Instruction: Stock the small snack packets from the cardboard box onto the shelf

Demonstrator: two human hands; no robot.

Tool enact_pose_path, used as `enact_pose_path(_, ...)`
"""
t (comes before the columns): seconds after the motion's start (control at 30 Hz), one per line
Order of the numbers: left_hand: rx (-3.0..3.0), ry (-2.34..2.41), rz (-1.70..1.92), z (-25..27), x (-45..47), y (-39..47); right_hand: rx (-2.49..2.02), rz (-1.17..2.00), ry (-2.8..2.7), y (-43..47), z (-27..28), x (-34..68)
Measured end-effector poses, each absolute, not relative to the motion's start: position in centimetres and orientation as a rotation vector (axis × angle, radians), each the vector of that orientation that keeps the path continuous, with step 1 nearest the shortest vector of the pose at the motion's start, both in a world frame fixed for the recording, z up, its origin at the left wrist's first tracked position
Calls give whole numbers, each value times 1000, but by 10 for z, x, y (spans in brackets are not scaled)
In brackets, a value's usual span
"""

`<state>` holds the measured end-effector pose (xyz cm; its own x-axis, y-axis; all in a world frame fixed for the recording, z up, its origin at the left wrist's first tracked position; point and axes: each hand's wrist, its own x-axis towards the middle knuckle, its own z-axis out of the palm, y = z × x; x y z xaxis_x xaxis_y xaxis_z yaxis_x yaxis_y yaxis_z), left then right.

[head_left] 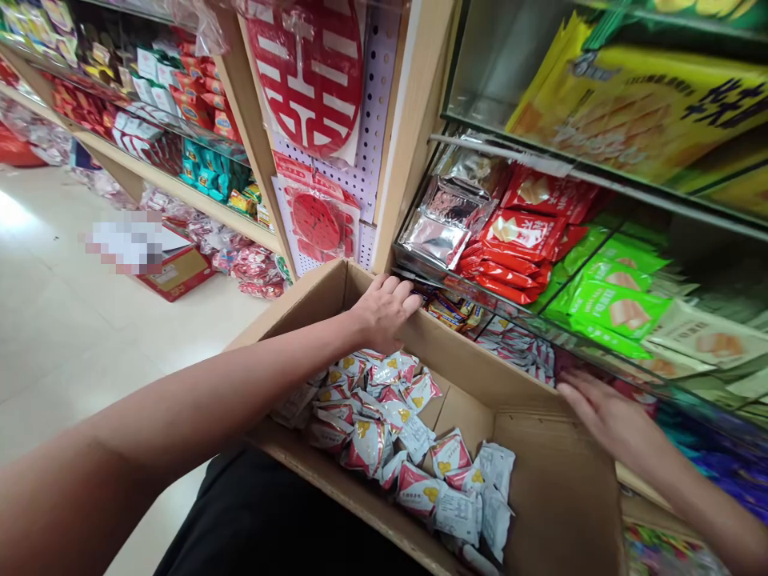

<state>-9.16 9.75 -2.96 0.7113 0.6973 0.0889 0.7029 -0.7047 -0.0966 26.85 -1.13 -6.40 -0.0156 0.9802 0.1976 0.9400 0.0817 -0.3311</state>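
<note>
Left hand (384,312) has fingers hooked over rim of cardboard box (555,488); best hold firm, box level. Right hand (609,408) near far corner, fingers extended; can't tell if gripping.

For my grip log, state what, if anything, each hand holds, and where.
The left hand holds the cardboard box by the rim of its far wall. The right hand is near that wall's right end; whether it holds anything cannot be told.

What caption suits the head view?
Left hand curled over the far edge of a cardboard box holding wrapped packets, right hand near its corner.
</note>
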Motion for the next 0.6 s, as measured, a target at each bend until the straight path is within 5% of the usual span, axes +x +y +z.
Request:
enact_pose_path(0.13,-2771,-1179,-67,-30,-91,96,-1643,556,-2149,-58,-87,195)
enact_pose_path(0.27,-2761,-1155,-88,-30,-94,95,-1827,936,-1486,-34,-151,124)
enact_pose_path(0.43,-2748,-1103,-144,-30,-99,91,-1854,972,-1301,9,-201,90)
enact_pose_path(0.6,-2820,-1163,-189,-24,-104,94,-1709,984,-1269,4,-178,95)
